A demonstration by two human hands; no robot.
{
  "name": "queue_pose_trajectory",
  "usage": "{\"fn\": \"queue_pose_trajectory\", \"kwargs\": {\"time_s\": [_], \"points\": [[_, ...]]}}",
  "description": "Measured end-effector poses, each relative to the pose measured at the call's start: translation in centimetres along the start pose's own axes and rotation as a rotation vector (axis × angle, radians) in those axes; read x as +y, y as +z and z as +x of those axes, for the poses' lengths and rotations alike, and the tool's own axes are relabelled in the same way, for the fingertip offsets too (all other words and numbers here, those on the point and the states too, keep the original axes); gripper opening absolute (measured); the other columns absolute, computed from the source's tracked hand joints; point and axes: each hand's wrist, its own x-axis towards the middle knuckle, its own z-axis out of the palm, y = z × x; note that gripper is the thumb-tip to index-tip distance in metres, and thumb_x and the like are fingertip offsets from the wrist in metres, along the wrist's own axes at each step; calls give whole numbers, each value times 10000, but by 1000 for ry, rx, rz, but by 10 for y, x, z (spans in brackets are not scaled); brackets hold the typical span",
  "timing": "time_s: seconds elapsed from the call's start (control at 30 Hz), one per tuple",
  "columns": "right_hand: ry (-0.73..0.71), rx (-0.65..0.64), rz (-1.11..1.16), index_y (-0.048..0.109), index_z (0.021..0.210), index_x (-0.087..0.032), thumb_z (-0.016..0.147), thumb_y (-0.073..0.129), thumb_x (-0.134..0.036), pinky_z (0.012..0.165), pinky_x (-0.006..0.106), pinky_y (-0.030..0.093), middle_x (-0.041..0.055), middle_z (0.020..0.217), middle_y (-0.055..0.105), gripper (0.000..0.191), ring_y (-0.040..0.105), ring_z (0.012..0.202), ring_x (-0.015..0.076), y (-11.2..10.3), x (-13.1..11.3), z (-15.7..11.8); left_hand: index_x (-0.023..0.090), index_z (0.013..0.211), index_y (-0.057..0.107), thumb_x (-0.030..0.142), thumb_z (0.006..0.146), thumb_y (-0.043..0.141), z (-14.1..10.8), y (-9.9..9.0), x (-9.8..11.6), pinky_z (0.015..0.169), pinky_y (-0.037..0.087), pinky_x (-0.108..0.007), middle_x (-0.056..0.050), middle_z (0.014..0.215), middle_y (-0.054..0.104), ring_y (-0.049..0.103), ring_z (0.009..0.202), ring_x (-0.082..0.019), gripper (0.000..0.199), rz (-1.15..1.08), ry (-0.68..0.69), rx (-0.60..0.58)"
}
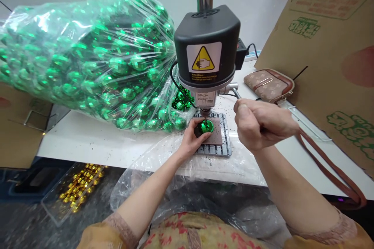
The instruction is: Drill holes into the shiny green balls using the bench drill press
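Observation:
Under the chuck of a black drill press (207,46) lies a shiny green faceted ball (207,126), on a brownish square pad (215,137) over the slotted metal base (226,148). My left hand (191,138) grips that ball from the left, thumb in front and fingers behind. The tool's tip meets the top of the ball; whether it has entered cannot be made out. To the right of the press, my right hand (260,122) is closed round the end of its metal lever (236,91). Dark specks are scattered over the pad and base.
A big clear bag of green balls (96,62) fills the left of the white table (96,140). Cardboard boxes (327,58) stand at both sides. A patterned pouch (269,83) with a brown strap lies right. Below left, a clear bin (55,216) holds gold balls.

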Motion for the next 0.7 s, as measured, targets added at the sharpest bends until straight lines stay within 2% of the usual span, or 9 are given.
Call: {"fn": "queue_pose_trajectory", "kwargs": {"time_s": [0.1,0.17,0.3,0.37,0.4,0.43,0.5,0.6,0.7], "points": [[250,71,-32,316,522,-187,878,598,-78,418,277,205,-61,488,275,467,289,414,40,7,-6,22,220,1234,581,439,853,788,1,0,-2,1029,522,-404,-92,1225,675,654,1154,-247,486,-5,-33,-1],[354,109,-50,340,513,-196,895,636,-151,423,288,197,-57,472,283,486,281,416,45,11,-5,38,218,1233,580,436,846,794,2,1,-4,1037,520,-414,-92,1228,674,653,1158,-251,493,-1,-65,7],[388,88,-45,340,535,-212,930,639,-297,434,286,275,-48,468,319,502,295,422,55,14,6,56,218,1201,597,427,842,795,-7,1,1,982,554,-427,-87,1150,686,678,1097,-258,460,74,-73,114],[375,56,-69,343,551,-216,949,614,-360,441,283,301,-44,472,340,502,308,425,54,12,9,55,232,1192,624,409,873,764,-23,-3,10,952,572,-429,-92,1146,684,684,1096,-265,391,149,8,151],[365,50,-76,337,553,-217,951,611,-378,432,281,291,-46,466,337,509,298,418,50,12,10,55,248,1201,641,395,892,744,-36,-6,15,946,578,-430,-100,1181,677,682,1118,-271,357,190,72,127],[359,51,-79,331,551,-217,950,614,-384,422,279,275,-49,457,332,516,286,410,46,12,10,54,273,1217,656,381,907,727,-50,-8,21,945,583,-429,-108,1237,665,677,1150,-278,336,231,146,69],[355,90,-58,331,537,-213,936,641,-349,406,281,237,-57,441,319,522,261,393,40,14,8,53,335,1242,676,385,911,721,-82,-14,31,910,601,-415,-111,1324,644,681,1154,-287,338,317,313,-125],[344,161,17,352,510,-206,898,680,-225,394,284,196,-65,419,318,508,247,372,39,17,6,54,376,1241,683,324,896,737,-127,-18,39,901,608,-411,-109,1314,679,709,1047,-269,353,475,555,-406],[337,186,50,372,491,-196,876,669,-119,397,271,195,-66,409,327,492,259,367,35,19,4,55,321,1260,663,310,882,757,-145,-20,38,1028,567,-453,-130,1312,697,691,1123,-277,389,565,674,-504]]}}
